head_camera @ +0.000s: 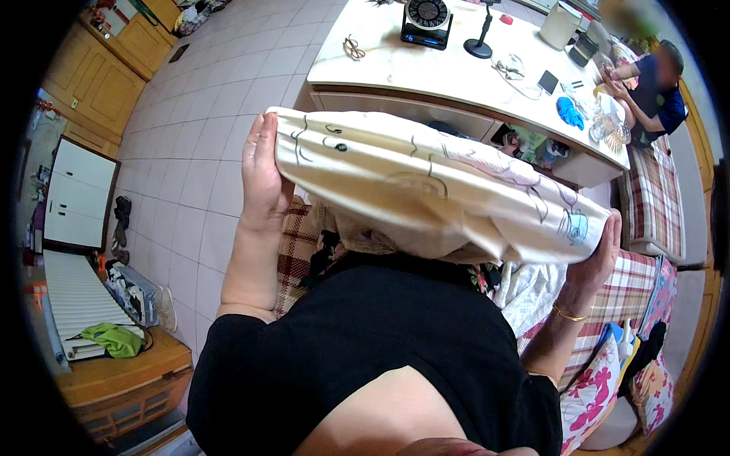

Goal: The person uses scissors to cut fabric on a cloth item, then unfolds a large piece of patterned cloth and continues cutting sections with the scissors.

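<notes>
A cream cloth (365,171) with printed line drawings stretches in loose folds between my two hands, in front of my chest. My left hand (265,165) grips its upper left corner, the thumb and fingers closed on the edge. At the lower right end, near a blue printed figure, my right hand (596,256) holds the other corner; a gold bangle (568,314) circles that wrist. The cloth's lower part hangs over my lap, and its far underside is hidden. A white crumpled cloth (527,293) lies beside me on the right.
Ahead stands a white-topped table (393,68) with a small fan (428,21), a black stand (479,43), a phone (548,82) and a blue bundle (569,113). A person (656,97) sits at its right end. Plaid sofa covers (656,199) and floral cushions (593,399) are at right.
</notes>
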Demonstrator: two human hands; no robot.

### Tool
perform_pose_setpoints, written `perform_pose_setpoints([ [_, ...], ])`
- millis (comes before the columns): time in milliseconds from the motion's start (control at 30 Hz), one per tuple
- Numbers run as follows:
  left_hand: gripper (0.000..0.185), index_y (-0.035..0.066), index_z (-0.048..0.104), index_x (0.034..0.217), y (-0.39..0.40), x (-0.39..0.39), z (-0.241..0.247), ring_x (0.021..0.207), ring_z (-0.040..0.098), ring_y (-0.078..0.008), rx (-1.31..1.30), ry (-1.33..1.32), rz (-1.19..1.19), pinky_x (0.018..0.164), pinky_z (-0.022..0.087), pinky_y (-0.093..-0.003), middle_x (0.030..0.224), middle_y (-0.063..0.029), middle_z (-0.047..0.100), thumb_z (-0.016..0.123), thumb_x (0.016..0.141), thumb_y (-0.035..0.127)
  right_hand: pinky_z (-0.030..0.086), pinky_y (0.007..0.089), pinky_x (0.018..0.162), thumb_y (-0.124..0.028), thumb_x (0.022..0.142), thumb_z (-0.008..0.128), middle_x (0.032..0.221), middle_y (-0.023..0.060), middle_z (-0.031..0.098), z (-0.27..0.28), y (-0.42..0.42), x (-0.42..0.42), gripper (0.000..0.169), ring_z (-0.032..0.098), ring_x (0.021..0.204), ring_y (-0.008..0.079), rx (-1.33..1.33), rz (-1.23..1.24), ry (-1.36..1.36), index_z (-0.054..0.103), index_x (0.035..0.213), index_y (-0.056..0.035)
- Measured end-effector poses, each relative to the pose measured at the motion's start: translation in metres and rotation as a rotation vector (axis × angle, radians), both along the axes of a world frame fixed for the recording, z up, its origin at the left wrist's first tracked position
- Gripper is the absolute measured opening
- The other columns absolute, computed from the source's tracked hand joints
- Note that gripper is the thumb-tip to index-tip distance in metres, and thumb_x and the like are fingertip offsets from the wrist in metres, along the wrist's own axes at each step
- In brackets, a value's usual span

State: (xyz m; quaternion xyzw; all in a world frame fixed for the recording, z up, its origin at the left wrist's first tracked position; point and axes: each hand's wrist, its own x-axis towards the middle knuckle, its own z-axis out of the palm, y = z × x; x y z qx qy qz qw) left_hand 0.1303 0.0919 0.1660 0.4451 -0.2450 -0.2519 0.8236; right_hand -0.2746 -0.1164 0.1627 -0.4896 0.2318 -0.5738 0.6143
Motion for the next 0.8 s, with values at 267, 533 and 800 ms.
perform_pose_setpoints([
  [267, 0.023, 0.001, 0.063, 0.107, -0.045, 0.032, -0.058, 0.086, 0.066, -0.0123, 0.42, 0.035, -0.123, 0.077, 0.055, -0.0268, 0.096, -0.0066, 0.068, 0.056, 0.101, 0.022, 0.036, 0.0177, 0.057, -0.018, 0.102, 0.057, 0.077, -0.006, 0.053, -0.09, -0.065, 0.013, 0.019, 0.044, 0.067, 0.0014, -0.135, -0.118, 0.516, 0.062, 0.092, -0.0035],
  [533, 0.05, -0.002, 0.057, 0.125, -0.019, 0.01, -0.114, 0.107, 0.062, -0.0165, 0.486, -0.045, -0.304, 0.093, 0.05, -0.0309, 0.117, -0.0105, 0.066, 0.067, 0.095, 0.036, 0.03, 0.0192, 0.054, -0.021, 0.1, 0.061, 0.071, -0.0086, 0.051, -0.158, -0.058, 0.004, 0.022, 0.041, 0.063, 0.0005, 0.06, 0.017, 0.778, 0.063, 0.089, -0.0023],
  [800, 0.042, -0.003, 0.056, 0.126, 0.008, -0.024, -0.124, 0.105, 0.062, -0.0221, 0.817, -0.759, -0.235, 0.092, 0.048, -0.0373, 0.115, -0.0126, 0.065, 0.067, 0.092, 0.018, 0.034, 0.0242, 0.057, -0.03, 0.096, 0.066, 0.069, -0.0048, 0.049, -0.151, -0.047, 0.003, 0.034, 0.042, 0.068, 0.0049, -0.061, -0.029, 0.973, 0.058, 0.079, -0.0014],
])
